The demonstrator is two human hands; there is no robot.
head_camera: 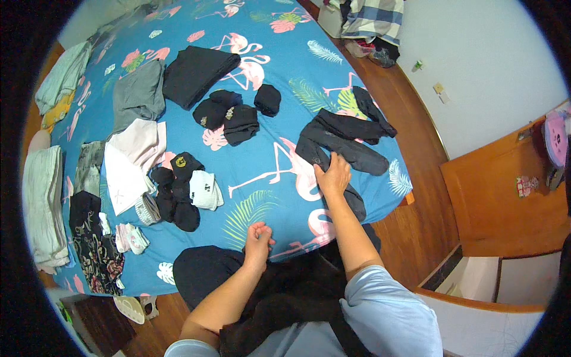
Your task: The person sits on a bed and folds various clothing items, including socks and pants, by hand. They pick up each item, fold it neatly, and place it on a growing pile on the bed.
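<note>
My right hand (334, 176) rests on dark socks (345, 151) lying loose and overlapping near the bed's right edge; whether its fingers grip the cloth is hard to tell. Curled above the flamingo-print bed sheet (285, 223), my left hand (258, 238) holds nothing that I can see. Rolled black socks (178, 192) lie left of it, beside a folded white ribbed cloth (206, 191). Farther up are more black sock bundles (241, 125), a single small one (267, 100) and a folded black garment (198, 73).
Folded grey (140, 93), white (125, 172) and floral black clothes (96, 250) lie on the bed's left part. Pale folded cloths (43, 205) line its far left edge. A wooden door (504, 192) and an open drawer or cabinet (473, 276) stand at the right.
</note>
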